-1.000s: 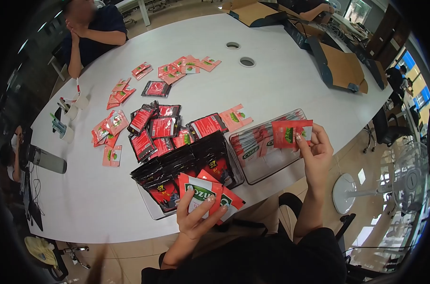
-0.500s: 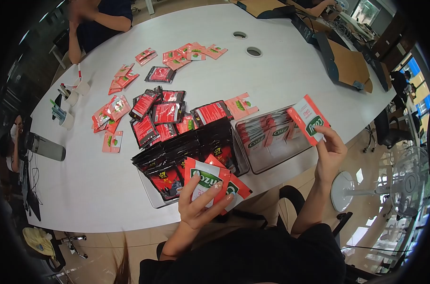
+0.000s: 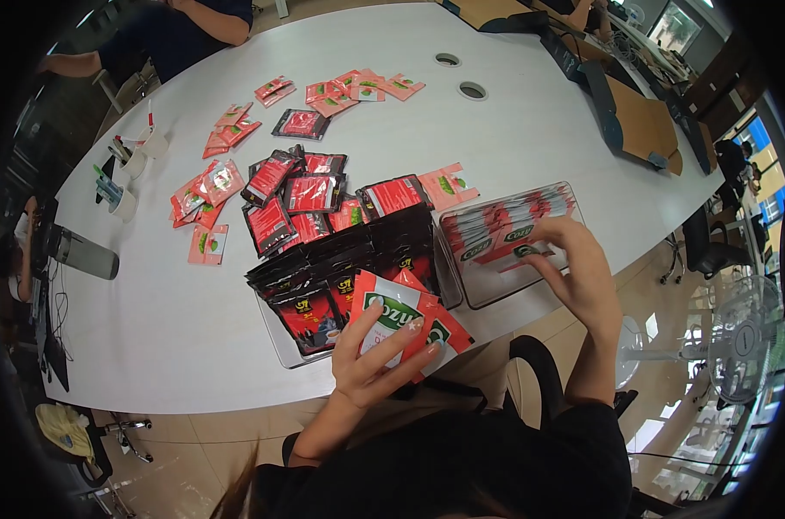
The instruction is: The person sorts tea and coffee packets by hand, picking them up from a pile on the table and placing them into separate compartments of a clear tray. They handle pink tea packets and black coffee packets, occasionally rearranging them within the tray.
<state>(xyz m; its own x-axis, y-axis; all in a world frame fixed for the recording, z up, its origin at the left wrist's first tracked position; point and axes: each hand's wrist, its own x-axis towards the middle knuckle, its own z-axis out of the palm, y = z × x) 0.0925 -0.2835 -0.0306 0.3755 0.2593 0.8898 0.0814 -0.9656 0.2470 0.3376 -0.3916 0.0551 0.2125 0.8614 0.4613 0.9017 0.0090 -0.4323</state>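
Left hand [image 3: 371, 368] fanning Cozy sachets [image 3: 401, 320] past table edge [image 3: 237, 402], right hand [image 3: 574, 268] inside tray [image 3: 488, 294] — tight

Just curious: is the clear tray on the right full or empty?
Partly full: red sachets line the clear tray's far side; its near part looks bare.

Tabletop [image 3: 531, 138]: white, oval; two round cable holes [image 3: 473, 90] sat near its far side.
Loose sachets [image 3: 323, 186]: red and black, lay scattered mid-table.
Paper cups [image 3: 124, 206]: held pens, left edge.
Cardboard boxes [image 3: 643, 125]: stood open, far right.
Floor fan [image 3: 743, 342]: white, stood right.
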